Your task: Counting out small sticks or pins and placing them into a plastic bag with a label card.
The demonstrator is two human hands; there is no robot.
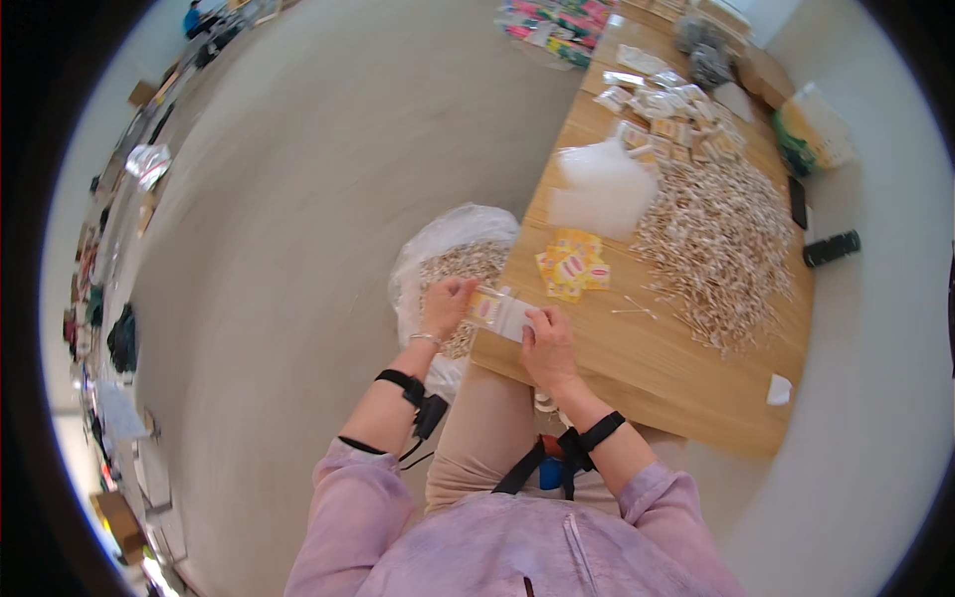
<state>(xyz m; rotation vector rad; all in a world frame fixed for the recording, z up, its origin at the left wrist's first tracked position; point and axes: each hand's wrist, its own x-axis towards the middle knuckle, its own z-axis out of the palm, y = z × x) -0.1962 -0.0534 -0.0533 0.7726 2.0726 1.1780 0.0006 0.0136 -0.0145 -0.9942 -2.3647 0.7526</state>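
Note:
Between my hands, just over the table's near left edge, is a small clear plastic packet [500, 312] with a yellow printed card inside its left part. My left hand [450, 304] pinches the packet's left end. At its right end, my right hand [550, 346] grips the plastic between thumb and fingers. Whether anything besides the card is inside, I cannot tell. Beyond the right hand lies a loose heap of yellow cards [572, 267]. A few single cotton swabs [637, 308] rest to the right of the cards, beside a large pile of cotton swabs [711, 244].
A stack of clear plastic bags [600, 191] lies on the wooden table [686, 398], with filled packets [681, 119] behind it. Left of the table stands a big clear sack [413, 261] of swabs. A phone [797, 203] and black cylinder [832, 249] lie along the right edge.

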